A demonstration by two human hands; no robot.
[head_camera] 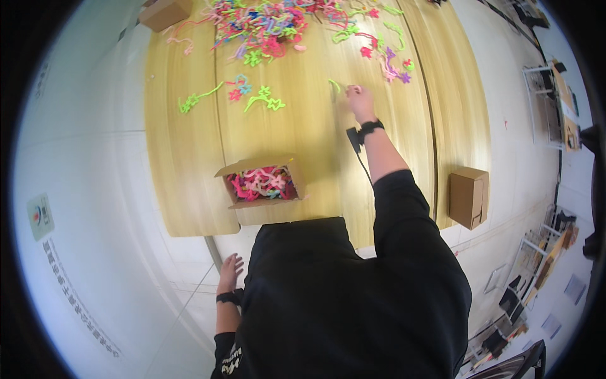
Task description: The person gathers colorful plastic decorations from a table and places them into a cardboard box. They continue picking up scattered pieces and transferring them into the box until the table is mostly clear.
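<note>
My right hand [360, 102] is over the table with its fingers curled; a small green strand [334, 85] lies or hangs just left of the fingertips, and I cannot tell whether they touch it. My left hand [230, 271] hangs beside my body below the table edge, fingers apart and holding nothing. An open cardboard box [258, 166] near the front edge holds pink, red and blue flower-shaped strands [265, 182]. Left of my right hand lie green flower strands [265, 100], a red and blue flower piece [241, 86] and another green strand [191, 102].
A large pile of colourful strands [265, 23] covers the table's far middle, with more pieces [390, 66] at the far right. A closed cardboard box [467, 196] stands at the right edge, another box [165, 14] at the far left. Seams run across the wooden table [293, 128].
</note>
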